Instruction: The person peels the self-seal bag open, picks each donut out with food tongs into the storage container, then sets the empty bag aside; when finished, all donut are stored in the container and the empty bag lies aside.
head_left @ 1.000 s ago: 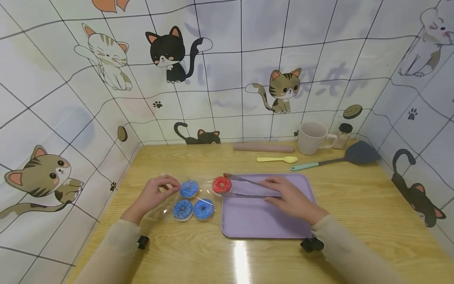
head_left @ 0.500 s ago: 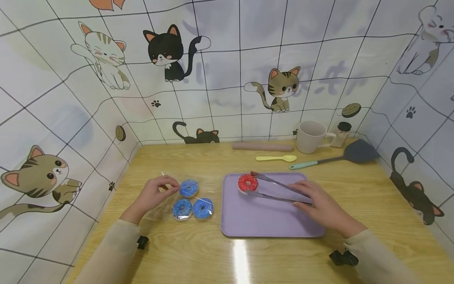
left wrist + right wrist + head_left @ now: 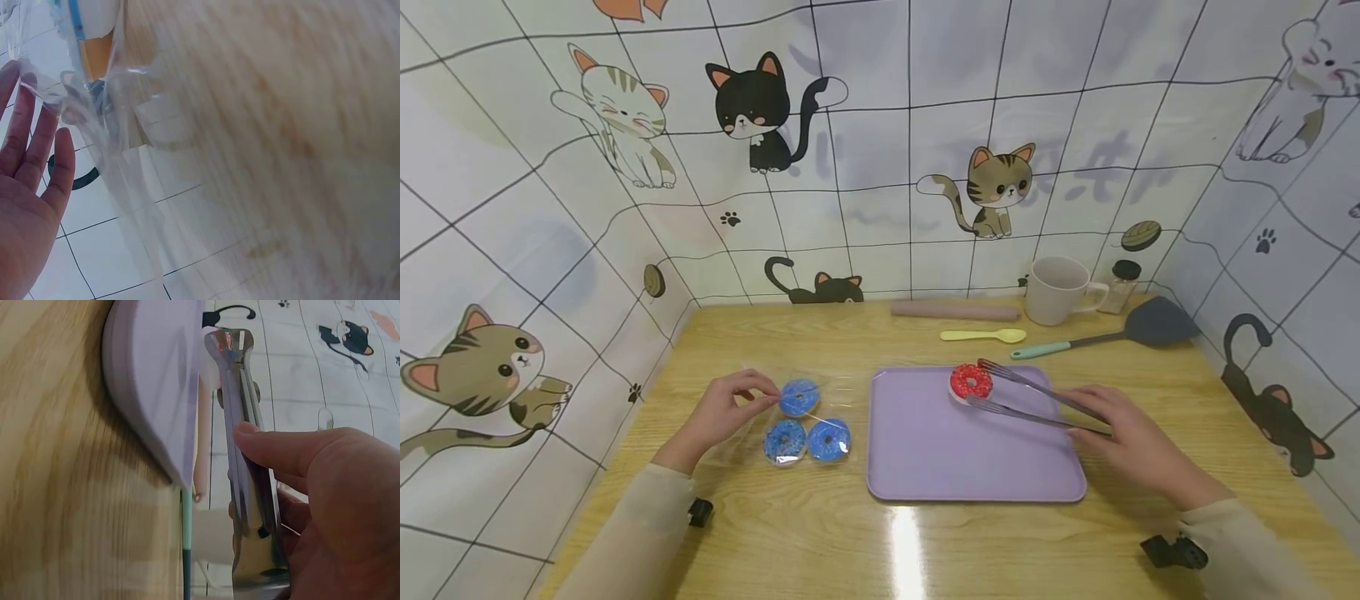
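We take the flat lilac plastic tray [image 3: 940, 467] on the pale wooden table [image 3: 895, 550] as our landmark. Our right hand [image 3: 1131, 446] rests over the tray's right edge, fingers and thumb curled round the handles of a pair of slim metal tongs [image 3: 1037, 400]; the right wrist view shows the thumb [image 3: 281, 447] pressed along the upper arm of the tongs [image 3: 247, 462]. The tong tips are closed on a red ring doughnut with pale sprinkles [image 3: 971, 382], which sits over the tray's far part, right of its middle. We cannot tell whether the doughnut touches the tray surface or hangs just above it.

Left of the tray, our left hand [image 3: 722, 412] rests on a clear plastic wrapper [image 3: 752, 442] with its fingertips bent down onto the film. In the left wrist view the fingers [image 3: 37, 144] lie nearly straight and side by side against the crinkled film [image 3: 119, 162], so they press it rather than grip it. On the wrapper lie three blue ring doughnuts [image 3: 808, 425] in a tight cluster, the nearest just beside the tray's left edge.

Beyond the tray's far edge lie a yellow plastic spoon [image 3: 985, 336], a dark spatula with a teal handle [image 3: 1105, 333], a pinkish rolling pin [image 3: 957, 311], a cream ceramic mug [image 3: 1060, 289] and a small dark-capped shaker [image 3: 1126, 283], all against the cat-patterned tiled wall [image 3: 880, 150].
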Motion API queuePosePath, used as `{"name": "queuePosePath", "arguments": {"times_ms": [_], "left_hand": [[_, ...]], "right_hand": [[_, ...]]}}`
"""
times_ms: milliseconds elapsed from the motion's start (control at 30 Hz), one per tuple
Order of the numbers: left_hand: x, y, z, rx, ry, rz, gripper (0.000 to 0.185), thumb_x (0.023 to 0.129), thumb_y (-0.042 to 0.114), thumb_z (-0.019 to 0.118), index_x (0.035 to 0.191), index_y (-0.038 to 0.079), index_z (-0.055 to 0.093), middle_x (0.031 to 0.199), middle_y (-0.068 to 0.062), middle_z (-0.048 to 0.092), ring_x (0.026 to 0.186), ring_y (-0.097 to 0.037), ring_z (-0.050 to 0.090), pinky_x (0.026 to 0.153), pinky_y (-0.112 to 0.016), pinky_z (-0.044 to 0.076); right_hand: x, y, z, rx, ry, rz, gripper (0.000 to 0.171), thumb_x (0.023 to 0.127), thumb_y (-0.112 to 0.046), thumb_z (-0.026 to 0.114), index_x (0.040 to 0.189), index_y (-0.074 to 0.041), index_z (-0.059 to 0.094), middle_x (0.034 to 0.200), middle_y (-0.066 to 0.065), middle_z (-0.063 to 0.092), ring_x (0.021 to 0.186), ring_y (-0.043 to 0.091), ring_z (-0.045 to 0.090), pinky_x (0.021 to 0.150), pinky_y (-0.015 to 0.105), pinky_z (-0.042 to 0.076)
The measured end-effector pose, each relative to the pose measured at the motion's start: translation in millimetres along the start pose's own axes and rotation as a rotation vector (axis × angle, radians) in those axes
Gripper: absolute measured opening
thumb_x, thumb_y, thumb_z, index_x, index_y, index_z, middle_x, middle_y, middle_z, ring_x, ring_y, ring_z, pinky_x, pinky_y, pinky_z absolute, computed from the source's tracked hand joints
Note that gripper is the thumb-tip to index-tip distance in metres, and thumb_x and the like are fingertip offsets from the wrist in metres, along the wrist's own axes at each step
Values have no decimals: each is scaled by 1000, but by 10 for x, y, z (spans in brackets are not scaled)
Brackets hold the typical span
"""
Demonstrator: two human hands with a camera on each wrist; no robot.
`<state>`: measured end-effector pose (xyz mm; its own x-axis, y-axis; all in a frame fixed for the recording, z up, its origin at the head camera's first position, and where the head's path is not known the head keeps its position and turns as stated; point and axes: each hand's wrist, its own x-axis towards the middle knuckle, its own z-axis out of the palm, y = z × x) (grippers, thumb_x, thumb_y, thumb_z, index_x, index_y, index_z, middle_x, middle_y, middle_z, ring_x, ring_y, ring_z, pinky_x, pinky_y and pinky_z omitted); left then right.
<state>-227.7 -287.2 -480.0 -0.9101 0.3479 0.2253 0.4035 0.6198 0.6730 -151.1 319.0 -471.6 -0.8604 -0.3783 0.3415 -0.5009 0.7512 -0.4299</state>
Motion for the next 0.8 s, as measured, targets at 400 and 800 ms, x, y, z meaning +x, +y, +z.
{"name": "queuePosePath", "arguments": {"times_ms": [400,800], "left_hand": [[14,97,-43,14,-14,4,9,96,20,75,102,17,81,109,7,73,101,-10,66,81,-37,57],[14,82,-46,13,-17,21,8,96,17,75,102,15,81,108,6,73,101,-7,65,81,-36,58]], "right_hand": [[-149,264,-81,-30,27,16,53,86,-13,84,136,-14,67,127,3,67,117,6,50,93,13,35],[-241,368,-92,-80,29,-4,59,80,-12,89,134,-15,68,123,3,68,114,1,49,90,13,37]]}}
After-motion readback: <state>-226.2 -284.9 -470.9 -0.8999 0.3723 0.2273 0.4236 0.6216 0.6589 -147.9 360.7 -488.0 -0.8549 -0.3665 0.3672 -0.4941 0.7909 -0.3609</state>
